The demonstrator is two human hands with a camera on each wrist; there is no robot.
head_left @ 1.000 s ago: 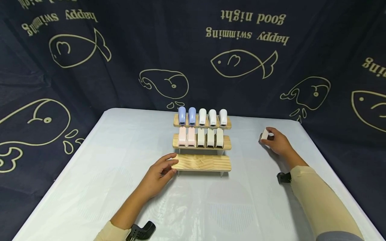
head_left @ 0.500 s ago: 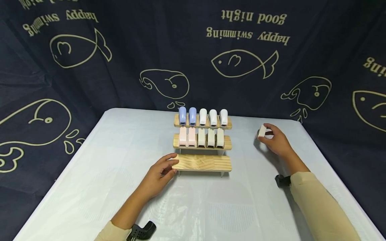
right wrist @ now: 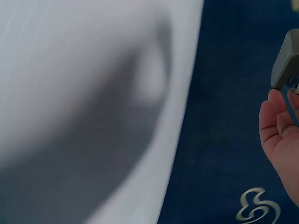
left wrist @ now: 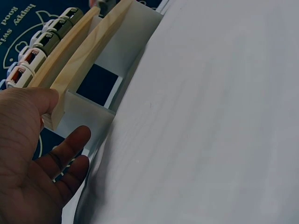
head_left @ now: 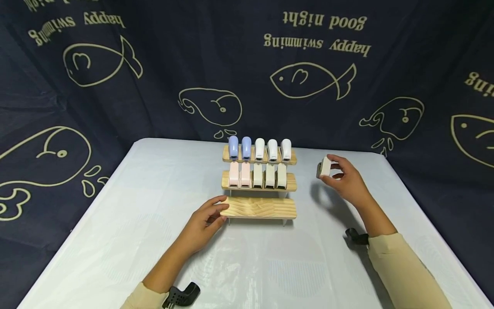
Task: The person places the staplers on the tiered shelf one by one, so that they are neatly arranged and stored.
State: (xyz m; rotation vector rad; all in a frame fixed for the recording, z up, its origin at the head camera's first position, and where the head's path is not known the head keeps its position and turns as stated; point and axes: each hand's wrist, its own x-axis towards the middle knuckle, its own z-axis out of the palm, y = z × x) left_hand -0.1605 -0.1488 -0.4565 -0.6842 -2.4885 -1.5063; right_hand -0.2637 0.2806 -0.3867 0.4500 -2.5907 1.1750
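Observation:
Over the table's right side, my right hand [head_left: 346, 178] pinches an off-white mini stapler [head_left: 326, 166] between thumb and fingers, held above its shadow. In the right wrist view that stapler [right wrist: 286, 58] shows only in part, at the right edge, above the fingertips. My left hand [head_left: 203, 223] holds the left end of the bare lowest board of a three-tier wooden rack [head_left: 258, 207]. In the left wrist view, one digit rests on the board's end and two fingers [left wrist: 70, 144] lie lower, beside its clear support.
The top tier carries blue staplers [head_left: 233, 147] and white staplers [head_left: 272, 150]. On the middle tier stand pink staplers [head_left: 233, 175] and cream staplers [head_left: 269, 176]. A white cloth [head_left: 154, 189] covers the table, and a dark fish-print curtain [head_left: 162, 56] hangs behind it.
My right hand has lifted the off-white stapler from the right side of the table and carried it left toward the rack. My left hand has stayed at the lowest board's end.

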